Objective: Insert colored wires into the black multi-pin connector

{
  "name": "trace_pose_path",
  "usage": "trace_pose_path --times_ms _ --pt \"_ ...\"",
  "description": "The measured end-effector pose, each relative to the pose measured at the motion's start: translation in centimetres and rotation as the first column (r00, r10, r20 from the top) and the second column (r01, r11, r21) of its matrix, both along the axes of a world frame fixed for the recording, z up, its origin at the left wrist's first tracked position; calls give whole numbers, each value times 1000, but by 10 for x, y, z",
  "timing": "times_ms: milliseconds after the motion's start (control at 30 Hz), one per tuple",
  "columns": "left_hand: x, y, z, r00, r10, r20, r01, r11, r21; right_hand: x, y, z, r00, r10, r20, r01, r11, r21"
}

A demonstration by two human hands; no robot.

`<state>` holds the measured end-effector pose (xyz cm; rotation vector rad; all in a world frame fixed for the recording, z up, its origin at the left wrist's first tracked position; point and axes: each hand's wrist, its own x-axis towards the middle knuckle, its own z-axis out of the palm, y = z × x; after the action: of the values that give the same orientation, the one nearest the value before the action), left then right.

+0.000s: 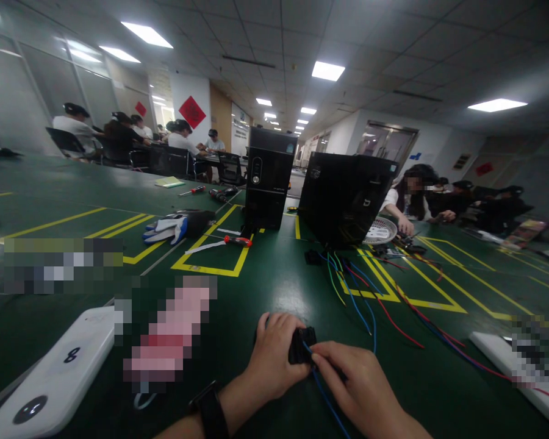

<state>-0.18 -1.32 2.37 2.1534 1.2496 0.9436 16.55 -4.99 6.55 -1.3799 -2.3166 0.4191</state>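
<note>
Black ridged block (297,349): grasped in left hand (277,350)
Thin blue wire (326,397): pinched in right hand (359,372), trailing toward block's five o'clock

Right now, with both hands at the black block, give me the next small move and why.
Probably a gentle push of the blue wire toward the black block: the right hand pinches it right beside the block, which the left hand holds. Whether its end is seated, I can't tell.
</note>
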Motion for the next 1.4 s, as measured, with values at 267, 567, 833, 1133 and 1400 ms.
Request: trace_pose_path --times_ms 267,567,833,1133,1400 --pt "0 0 -3 1000 7 -6 -7 1000 -2 6 -2 5 984 -76 160 86 995 -58" --pt "1 -1 0 1000 3 -8 -3 1000 1 -1 -2 -2 982 -121 -145 110 991 -80" --pt "0 -2 3 1000 -3 -9 3 1000 -24 0 -3 -5 981 -76 -176 69 997 -46" --pt "1 0 0 1000 4 -5 -4 1000 -18 1 -2 2 994 -97 58 104 987 -126" --pt "1 -1 1 1000 8 -13 -8 1000 -29 4 -1 2 992 -118 -34 112 981 -156"
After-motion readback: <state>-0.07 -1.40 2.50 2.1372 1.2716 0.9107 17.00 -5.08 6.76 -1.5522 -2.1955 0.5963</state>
